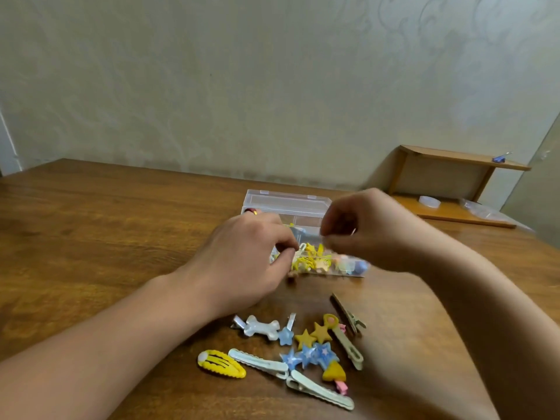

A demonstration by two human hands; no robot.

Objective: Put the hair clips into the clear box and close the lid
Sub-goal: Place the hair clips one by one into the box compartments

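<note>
Hair clips (303, 350) lie loose on the wood-grain tabletop (106, 225) at my 6 o'clock: a glossy white bone shape (262, 328), matte yellow stars (313, 336), shiny blue stars (309, 356), a yellow oval snap clip (221, 363), pale scalloped-edge clips (291, 377) and a slim olive metal one (348, 315). From them at 12 o'clock stands the clear box (288, 204), hard see-through plastic, its lid up at the back; I see yellow, pink and blue clips already inside. My left hand (242, 262) has its fingers curled at the box's near left edge, pinching something small that I cannot tell. My right hand (372, 228) hovers over the box, fingers curled, blurred; I cannot tell what it holds.
</note>
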